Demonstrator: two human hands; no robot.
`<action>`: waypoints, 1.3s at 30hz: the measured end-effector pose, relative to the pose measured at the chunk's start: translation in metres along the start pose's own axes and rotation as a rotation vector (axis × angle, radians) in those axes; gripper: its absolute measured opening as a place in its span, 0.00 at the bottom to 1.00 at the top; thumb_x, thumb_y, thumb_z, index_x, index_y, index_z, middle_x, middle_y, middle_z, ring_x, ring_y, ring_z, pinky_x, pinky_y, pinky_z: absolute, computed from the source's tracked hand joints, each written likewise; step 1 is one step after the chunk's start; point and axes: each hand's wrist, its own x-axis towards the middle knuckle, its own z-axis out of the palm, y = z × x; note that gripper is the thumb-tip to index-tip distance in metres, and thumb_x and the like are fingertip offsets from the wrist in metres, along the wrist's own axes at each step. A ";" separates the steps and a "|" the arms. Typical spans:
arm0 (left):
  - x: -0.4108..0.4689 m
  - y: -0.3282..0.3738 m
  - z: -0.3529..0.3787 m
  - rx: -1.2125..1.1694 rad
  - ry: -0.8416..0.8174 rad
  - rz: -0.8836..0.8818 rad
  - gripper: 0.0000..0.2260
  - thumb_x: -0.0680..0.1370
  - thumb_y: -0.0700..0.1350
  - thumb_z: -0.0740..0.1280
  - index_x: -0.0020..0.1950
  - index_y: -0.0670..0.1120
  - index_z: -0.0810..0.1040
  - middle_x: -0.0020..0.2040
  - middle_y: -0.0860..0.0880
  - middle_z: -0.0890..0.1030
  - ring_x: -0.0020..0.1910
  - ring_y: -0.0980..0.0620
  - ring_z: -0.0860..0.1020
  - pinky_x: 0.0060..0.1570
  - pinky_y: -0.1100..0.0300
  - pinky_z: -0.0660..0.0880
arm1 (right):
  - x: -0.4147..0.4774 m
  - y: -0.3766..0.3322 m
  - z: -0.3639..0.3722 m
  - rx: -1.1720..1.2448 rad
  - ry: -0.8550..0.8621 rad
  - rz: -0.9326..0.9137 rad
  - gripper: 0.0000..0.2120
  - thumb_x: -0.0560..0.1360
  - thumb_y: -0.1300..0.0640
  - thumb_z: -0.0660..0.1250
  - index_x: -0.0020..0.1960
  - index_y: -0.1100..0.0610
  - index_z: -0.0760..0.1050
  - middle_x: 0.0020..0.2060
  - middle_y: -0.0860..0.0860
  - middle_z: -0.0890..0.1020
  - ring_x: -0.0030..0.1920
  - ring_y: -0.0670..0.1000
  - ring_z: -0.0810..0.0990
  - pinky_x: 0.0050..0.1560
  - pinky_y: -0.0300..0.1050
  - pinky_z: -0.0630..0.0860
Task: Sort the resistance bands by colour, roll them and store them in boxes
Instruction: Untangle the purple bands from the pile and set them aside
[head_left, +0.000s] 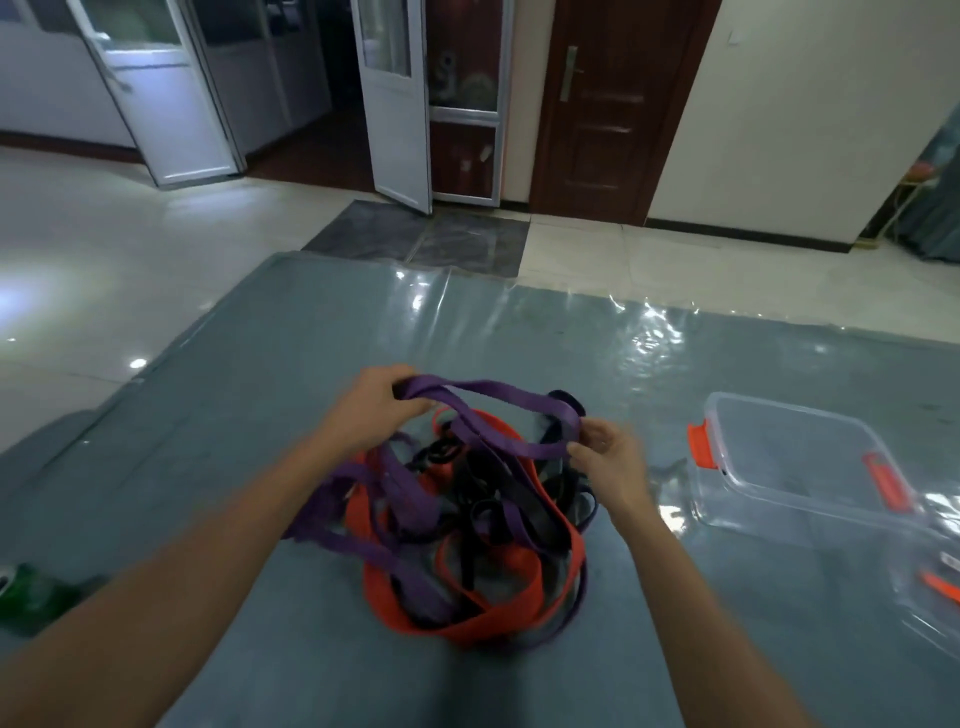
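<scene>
Fingers (415, 404) of left hand (374, 402) and right hand (605, 449) grip purple band (498, 393) above tangled pile (467, 551); clear box (795, 452) beside.

A grey mat (208, 467) covers pale floor tiles (78, 260) before a brown door (613, 104).

Person visible by two arms only. Left forearm (208, 545) and right forearm (691, 597): both uncovered along their full visible length, from the near edge of the view to the wrist. Surfaces smooth and even in outline; the left appears broader where it lies closest to the wide-angle lens. Wrists likewise uncovered. Left hand (376, 402) and right hand (608, 457): both bare, fingers slender, knuckle lines faintly discernible on the left. Nail detail and fine surface marks too soft to determine. Upper arms, shoulders and torso fall outside the view.
</scene>
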 end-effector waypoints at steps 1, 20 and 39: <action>0.002 0.006 -0.002 0.027 -0.013 0.016 0.08 0.74 0.44 0.77 0.40 0.50 0.79 0.30 0.55 0.74 0.31 0.60 0.70 0.34 0.63 0.66 | -0.001 0.001 0.003 -0.095 -0.040 -0.007 0.21 0.74 0.71 0.71 0.66 0.66 0.75 0.54 0.60 0.81 0.55 0.62 0.82 0.58 0.55 0.80; -0.003 0.051 0.000 0.030 -0.122 0.179 0.04 0.73 0.40 0.75 0.46 0.43 0.83 0.36 0.46 0.81 0.36 0.49 0.77 0.41 0.51 0.75 | -0.017 -0.063 0.057 -0.412 -0.268 -0.641 0.05 0.77 0.55 0.70 0.52 0.50 0.80 0.38 0.46 0.82 0.41 0.46 0.78 0.41 0.34 0.71; -0.054 -0.040 0.038 0.036 0.005 -0.110 0.08 0.79 0.44 0.71 0.41 0.48 0.78 0.30 0.48 0.76 0.31 0.56 0.71 0.35 0.51 0.71 | -0.014 -0.032 0.002 -0.255 -0.097 -0.463 0.13 0.73 0.67 0.72 0.50 0.50 0.80 0.44 0.47 0.84 0.45 0.43 0.81 0.48 0.35 0.75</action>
